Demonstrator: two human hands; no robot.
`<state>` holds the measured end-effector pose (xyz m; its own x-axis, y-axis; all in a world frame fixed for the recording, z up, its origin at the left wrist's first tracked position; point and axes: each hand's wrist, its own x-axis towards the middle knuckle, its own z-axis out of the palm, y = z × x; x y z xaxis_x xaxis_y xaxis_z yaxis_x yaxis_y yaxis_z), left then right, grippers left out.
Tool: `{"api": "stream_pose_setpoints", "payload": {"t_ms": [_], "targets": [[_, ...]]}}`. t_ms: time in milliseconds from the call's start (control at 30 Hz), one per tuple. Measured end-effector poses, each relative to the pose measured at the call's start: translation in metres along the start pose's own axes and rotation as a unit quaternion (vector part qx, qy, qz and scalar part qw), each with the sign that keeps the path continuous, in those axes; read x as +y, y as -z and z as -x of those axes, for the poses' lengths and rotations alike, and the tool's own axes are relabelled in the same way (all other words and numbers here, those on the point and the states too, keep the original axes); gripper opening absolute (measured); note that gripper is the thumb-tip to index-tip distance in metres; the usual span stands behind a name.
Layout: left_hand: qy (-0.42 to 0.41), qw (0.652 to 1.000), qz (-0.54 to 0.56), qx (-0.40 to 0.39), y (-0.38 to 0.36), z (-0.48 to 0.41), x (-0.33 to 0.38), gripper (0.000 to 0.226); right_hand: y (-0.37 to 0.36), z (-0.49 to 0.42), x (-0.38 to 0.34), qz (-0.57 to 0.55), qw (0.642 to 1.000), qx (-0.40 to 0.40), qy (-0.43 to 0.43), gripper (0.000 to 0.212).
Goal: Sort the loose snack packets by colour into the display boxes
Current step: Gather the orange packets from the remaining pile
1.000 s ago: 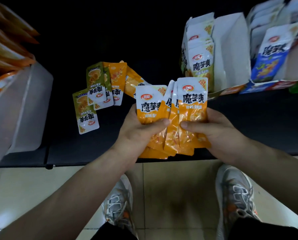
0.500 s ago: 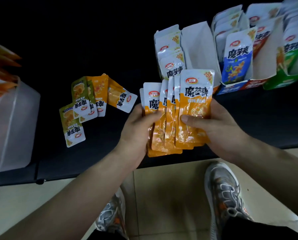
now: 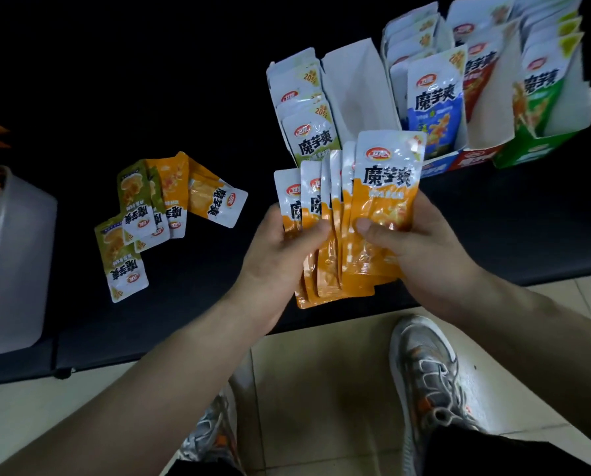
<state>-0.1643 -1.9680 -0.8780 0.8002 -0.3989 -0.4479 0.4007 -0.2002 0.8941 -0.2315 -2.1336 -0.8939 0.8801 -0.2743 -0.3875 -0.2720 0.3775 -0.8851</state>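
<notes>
Both hands hold a fanned stack of orange snack packets (image 3: 383, 187) above the front edge of the black table (image 3: 184, 80). My left hand (image 3: 280, 249) grips the stack's left side, thumb across the fronts. My right hand (image 3: 421, 245) pinches the front packet, thumb on its face. Loose olive-green packets (image 3: 125, 249) and orange packets (image 3: 198, 190) lie on the table to the left. Behind the stack stands an olive display box (image 3: 355, 84), half filled. Further right are the blue box (image 3: 434, 108), the red box (image 3: 479, 70) and the green box (image 3: 541, 94).
A translucent white box (image 3: 9, 262) holding orange packets stands at the left edge. The table's front edge runs just under my hands. Below it lie a tiled floor and my two grey shoes (image 3: 427, 372).
The fanned orange packets have been squeezed closer together into a tighter stack. The view has shifted, bringing the boxes at the right more into sight.
</notes>
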Motion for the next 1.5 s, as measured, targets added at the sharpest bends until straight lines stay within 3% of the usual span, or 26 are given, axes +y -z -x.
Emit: {"api": "stream_pose_setpoints", "payload": {"t_ms": [167, 367, 500, 700, 767, 900, 1033, 1167, 1400, 1500], "targets": [[-0.026, 0.999, -0.028, -0.018, -0.010, -0.001, -0.002, 0.061, -0.019, -0.003, 0.007, -0.060, 0.997, 0.011, -0.038, 0.044], [-0.004, 1.000, -0.008, -0.017, -0.003, -0.007, -0.003, 0.064, -0.034, -0.008, 0.007, -0.075, 0.995, -0.023, -0.064, 0.030], [0.008, 0.999, -0.045, -0.015, 0.003, -0.012, -0.001, 0.067, -0.036, -0.013, 0.007, -0.056, 0.993, -0.066, -0.077, 0.050], [-0.002, 0.986, -0.165, -0.029, 0.003, -0.025, 0.032, 0.052, -0.022, -0.018, -0.010, 0.057, 0.990, -0.115, -0.056, 0.035], [-0.006, 0.983, -0.181, -0.016, -0.003, -0.032, 0.050, 0.045, -0.012, -0.024, -0.025, 0.114, 0.991, -0.068, -0.021, 0.028], [-0.031, 0.980, -0.193, 0.017, -0.019, -0.067, 0.094, 0.041, 0.013, -0.041, -0.044, 0.195, 0.976, 0.088, 0.036, 0.037], [-0.089, 0.982, -0.162, 0.041, -0.048, -0.110, 0.127, 0.035, 0.030, -0.049, -0.046, 0.260, 0.955, 0.121, 0.073, 0.017], [-0.144, 0.970, -0.188, 0.063, -0.068, -0.144, 0.122, 0.041, 0.034, -0.056, -0.038, 0.274, 0.950, 0.137, 0.068, 0.010], [-0.197, 0.940, -0.257, 0.107, -0.074, -0.163, 0.092, 0.058, 0.028, -0.065, -0.035, 0.343, 0.934, 0.083, 0.063, 0.025], [-0.200, 0.933, -0.276, 0.117, -0.071, -0.162, 0.091, 0.062, 0.030, -0.068, -0.025, 0.443, 0.894, 0.042, 0.048, 0.046]]}}
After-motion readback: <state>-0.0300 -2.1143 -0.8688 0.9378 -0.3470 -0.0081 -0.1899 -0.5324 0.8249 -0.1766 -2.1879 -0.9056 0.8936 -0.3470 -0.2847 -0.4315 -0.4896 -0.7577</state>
